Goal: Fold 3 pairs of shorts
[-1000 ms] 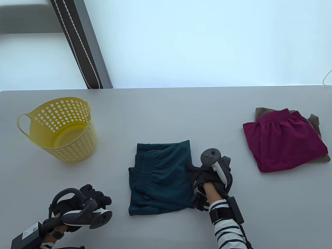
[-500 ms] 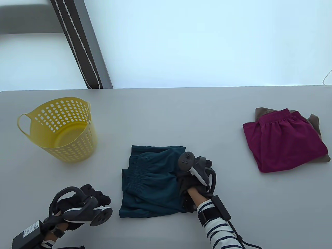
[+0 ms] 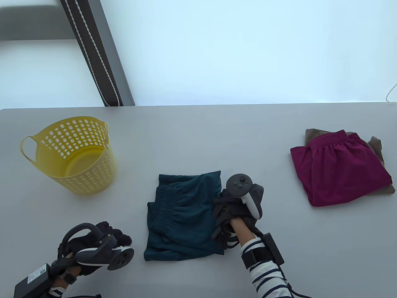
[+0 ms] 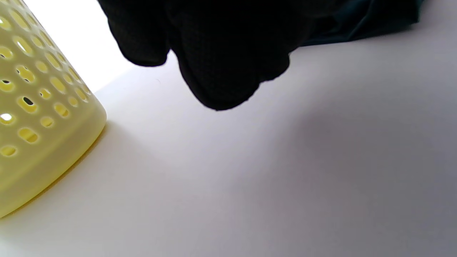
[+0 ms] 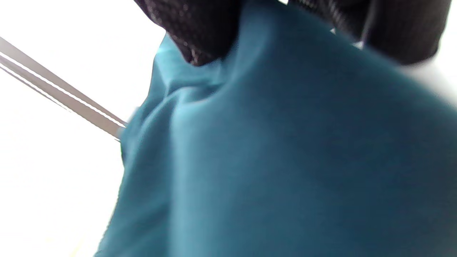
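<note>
Teal shorts (image 3: 183, 215) lie folded into a rough square near the front middle of the pale grey surface (image 3: 198, 130), the gathered waistband showing along their left half. The right hand (image 3: 231, 212) sits at the shorts' right edge, its gloved fingers (image 5: 200, 32) curled into the teal cloth and pinching it, as the right wrist view shows close up, though blurred. The left hand (image 3: 102, 240) rests low at the front left, apart from the shorts, its fingers (image 4: 221, 67) loosely curled with nothing in them. Well to the right, magenta shorts (image 3: 338, 169) lie folded on top of brown shorts (image 3: 376, 146), whose edges show at the far side and the right of the stack. At the left of the surface stands a yellow perforated basket (image 3: 71, 155), upright, with a loop handle on its left rim; nothing is visible inside it. Beyond the surface's far edge a dark slanted strip with white stitching (image 3: 93, 52) runs up to the top of the table view.
</note>
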Action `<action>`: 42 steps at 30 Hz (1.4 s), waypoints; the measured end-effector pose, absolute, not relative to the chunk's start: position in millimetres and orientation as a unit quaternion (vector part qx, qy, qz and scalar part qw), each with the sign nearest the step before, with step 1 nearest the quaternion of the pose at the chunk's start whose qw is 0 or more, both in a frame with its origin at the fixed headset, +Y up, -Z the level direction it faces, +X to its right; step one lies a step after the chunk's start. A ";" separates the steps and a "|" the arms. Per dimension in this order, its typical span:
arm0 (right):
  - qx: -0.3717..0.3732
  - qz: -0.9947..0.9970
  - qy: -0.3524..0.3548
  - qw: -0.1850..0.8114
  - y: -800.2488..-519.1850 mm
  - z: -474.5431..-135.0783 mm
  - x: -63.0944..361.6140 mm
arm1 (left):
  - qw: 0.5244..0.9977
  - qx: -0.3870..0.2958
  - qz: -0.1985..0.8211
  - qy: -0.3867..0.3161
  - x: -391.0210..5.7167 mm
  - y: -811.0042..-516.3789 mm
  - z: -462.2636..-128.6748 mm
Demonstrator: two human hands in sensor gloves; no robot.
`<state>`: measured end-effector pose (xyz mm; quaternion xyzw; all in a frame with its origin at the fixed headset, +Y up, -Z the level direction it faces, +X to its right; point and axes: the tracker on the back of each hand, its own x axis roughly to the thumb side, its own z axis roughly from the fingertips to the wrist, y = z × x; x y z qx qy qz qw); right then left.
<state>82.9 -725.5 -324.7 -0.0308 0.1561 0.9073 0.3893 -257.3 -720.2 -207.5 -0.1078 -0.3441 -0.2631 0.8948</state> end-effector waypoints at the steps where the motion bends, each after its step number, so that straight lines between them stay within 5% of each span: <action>1: -0.022 0.900 0.159 0.406 -717.9 -322.8 83.1 | 0.895 -0.109 -0.263 -0.344 -257.4 -720.2 -207.7; 13: -0.004 0.766 0.115 0.632 -663.8 -318.7 128.4 | 0.895 -0.111 -0.265 -0.341 -258.5 -719.9 -208.2; 25: -0.204 0.718 -0.106 0.657 -604.4 -333.5 260.4 | 0.894 -0.111 -0.277 -0.335 -258.5 -718.4 -211.8; 28: -0.192 0.681 -0.131 0.694 -600.3 -343.5 286.4 | 0.895 -0.114 -0.276 -0.332 -259.5 -719.7 -213.8; 36: -0.095 0.609 -0.202 0.761 -631.4 -348.8 349.3 | 0.895 -0.121 -0.276 -0.329 -259.5 -722.3 -217.1; 40: -0.214 0.679 -0.170 0.681 -675.3 -340.6 367.1 | 0.894 -0.128 -0.278 -0.328 -260.8 -725.5 -219.7; 42: -0.338 0.748 -0.115 0.559 -698.1 -333.1 371.6 | 0.894 -0.129 -0.277 -0.326 -261.1 -726.4 -221.1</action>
